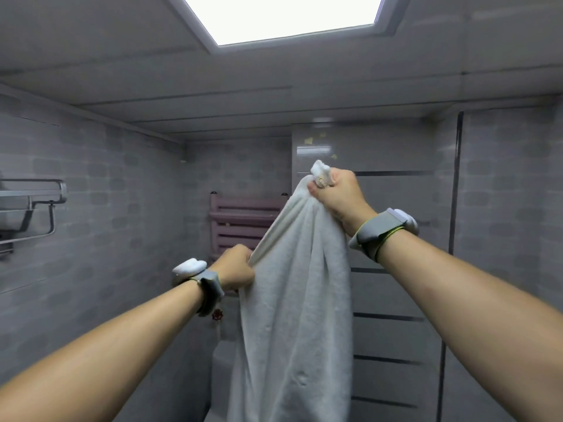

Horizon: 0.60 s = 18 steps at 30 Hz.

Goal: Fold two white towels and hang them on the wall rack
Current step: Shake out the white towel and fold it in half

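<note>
Grey tiled bathroom | right hand [338, 193] fisted on towel [298, 300] corner | left hand [236, 268] pinching edge lower

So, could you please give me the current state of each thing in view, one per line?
White towel: unfolded, held up in the air, hanging down bunched, gripped at two points.
Right hand: closed on the towel's top corner, raised higher.
Left hand: closed on the towel's edge, lower.
Metal wall rack: on the left wall, no towel on the visible part.
Pink radiator rack: on the far wall, bare, partly hidden by the towel.
Ceiling light panel: lit.
</note>
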Motion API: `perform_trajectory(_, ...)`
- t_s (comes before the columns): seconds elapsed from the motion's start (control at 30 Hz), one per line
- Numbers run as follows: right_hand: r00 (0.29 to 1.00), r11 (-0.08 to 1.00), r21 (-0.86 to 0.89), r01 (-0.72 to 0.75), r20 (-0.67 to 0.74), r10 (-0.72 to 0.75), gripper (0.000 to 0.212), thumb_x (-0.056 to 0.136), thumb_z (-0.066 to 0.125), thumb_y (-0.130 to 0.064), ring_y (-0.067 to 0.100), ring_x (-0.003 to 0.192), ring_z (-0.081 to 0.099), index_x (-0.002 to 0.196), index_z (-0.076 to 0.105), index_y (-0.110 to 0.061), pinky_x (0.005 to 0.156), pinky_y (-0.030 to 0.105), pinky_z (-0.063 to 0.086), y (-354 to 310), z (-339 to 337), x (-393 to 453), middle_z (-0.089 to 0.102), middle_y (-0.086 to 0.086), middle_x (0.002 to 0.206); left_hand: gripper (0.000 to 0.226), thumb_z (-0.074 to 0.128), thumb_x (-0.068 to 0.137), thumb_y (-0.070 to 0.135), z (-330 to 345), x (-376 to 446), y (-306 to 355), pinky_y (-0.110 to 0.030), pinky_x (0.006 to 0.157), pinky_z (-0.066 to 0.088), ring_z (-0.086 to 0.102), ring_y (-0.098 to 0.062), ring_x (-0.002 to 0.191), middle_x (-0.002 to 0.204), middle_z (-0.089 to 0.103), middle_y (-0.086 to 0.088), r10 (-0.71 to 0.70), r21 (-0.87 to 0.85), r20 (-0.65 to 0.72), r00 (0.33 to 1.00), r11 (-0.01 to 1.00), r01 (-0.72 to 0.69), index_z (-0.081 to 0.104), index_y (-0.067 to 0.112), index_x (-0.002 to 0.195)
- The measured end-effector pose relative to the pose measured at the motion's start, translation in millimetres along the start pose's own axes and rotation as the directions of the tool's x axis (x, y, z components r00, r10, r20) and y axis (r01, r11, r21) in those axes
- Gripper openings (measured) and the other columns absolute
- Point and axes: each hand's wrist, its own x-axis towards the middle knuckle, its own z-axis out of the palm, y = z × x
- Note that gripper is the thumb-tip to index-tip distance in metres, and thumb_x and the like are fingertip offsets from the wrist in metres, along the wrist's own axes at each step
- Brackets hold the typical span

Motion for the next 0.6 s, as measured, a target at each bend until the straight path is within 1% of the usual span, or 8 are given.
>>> perform_trajectory(0.1,0.997,0.997,-0.071,0.037,0.066,-0.033,0.029,0.081,0.067,-0.022,0.013,0.069,0.042,0.070,0.050,-0.002,0.066,0.031,0.035,3,-3,4,0.044,0.000,0.069,0.018,0.048,0.068,0.015,6,-2,-12,-0.027,0.050,0.027,0.034,-0.011,0.050,0.051,0.039,0.009,-0.037,-0.228,-0.054,0.998,0.973,0.024,0.044,0.008,0.052)
perform_trajectory(0.2,0.980,0.978,-0.181,0.101,0.190,-0.066,0.035,0.078,0.069,-0.026,0.012,0.067,0.034,0.064,0.041,-0.013,0.067,0.031,0.031,5,-2,-2,0.035,-0.003,0.068,0.025,0.058,0.070,0.025,3,5,10,-0.028,0.055,0.030,0.037,-0.012,0.058,0.060,0.044,-0.001,0.010,-0.355,-0.113,0.994,0.933,-0.050,0.057,0.003,0.060)
perform_trajectory(0.27,0.967,0.988,-0.136,0.068,0.252,-0.032,0.031,0.080,0.073,-0.024,0.010,0.069,0.041,0.068,0.051,-0.005,0.069,0.028,0.035,3,-2,-8,0.042,-0.003,0.070,0.022,0.063,0.072,0.023,-2,8,34,-0.026,0.053,0.028,0.033,-0.013,0.055,0.059,0.040,-0.001,0.015,-0.421,-0.116,0.993,0.905,-0.063,0.054,0.009,0.057)
perform_trajectory(0.37,0.932,1.000,-0.027,0.003,0.364,0.007,0.023,0.079,0.080,-0.022,0.008,0.072,0.056,0.085,0.070,-0.002,0.071,0.024,0.045,-2,1,-20,0.062,0.000,0.075,0.041,0.066,0.078,0.033,-10,19,62,-0.023,0.047,0.026,0.031,-0.013,0.055,0.056,0.035,-0.001,0.028,-0.424,-0.128,0.991,0.902,-0.080,0.043,0.012,0.050)
perform_trajectory(0.43,0.904,0.999,-0.013,-0.043,0.425,0.045,0.036,0.078,0.083,-0.030,0.009,0.070,0.055,0.092,0.069,0.000,0.061,0.017,0.042,-6,1,-27,0.063,0.002,0.077,0.037,0.068,0.074,0.026,-12,24,75,-0.024,0.051,0.031,0.037,-0.014,0.058,0.062,0.040,-0.005,0.098,-0.494,-0.124,0.987,0.857,-0.147,0.049,0.003,0.054)
perform_trajectory(0.5,0.886,0.995,-0.049,-0.086,0.453,0.099,0.045,0.075,0.084,-0.038,0.009,0.069,0.053,0.096,0.068,-0.001,0.054,0.014,0.039,-10,-2,-29,0.061,0.001,0.078,0.023,0.065,0.070,0.016,-15,22,84,-0.023,0.049,0.029,0.035,-0.013,0.057,0.066,0.040,-0.007,0.152,-0.585,-0.133,0.980,0.786,-0.201,0.049,0.004,0.059)
perform_trajectory(0.53,0.877,0.993,-0.076,-0.094,0.466,0.119,0.041,0.073,0.085,-0.036,0.009,0.070,0.056,0.095,0.070,-0.005,0.056,0.016,0.042,-9,-6,-29,0.064,0.000,0.079,0.023,0.067,0.073,0.014,-17,22,88,-0.024,0.049,0.027,0.034,-0.013,0.057,0.068,0.040,-0.008,0.165,-0.622,-0.134,0.977,0.754,-0.212,0.050,0.005,0.063)
perform_trajectory(0.6,0.860,0.987,-0.148,-0.069,0.493,0.135,0.023,0.072,0.084,-0.022,0.007,0.073,0.062,0.090,0.073,-0.013,0.068,0.023,0.050,-4,-11,-30,0.069,-0.002,0.081,0.035,0.070,0.086,0.023,-17,21,93,-0.025,0.049,0.026,0.034,-0.015,0.055,0.065,0.041,-0.009,0.170,-0.669,-0.138,0.976,0.710,-0.218,0.049,0.008,0.062)
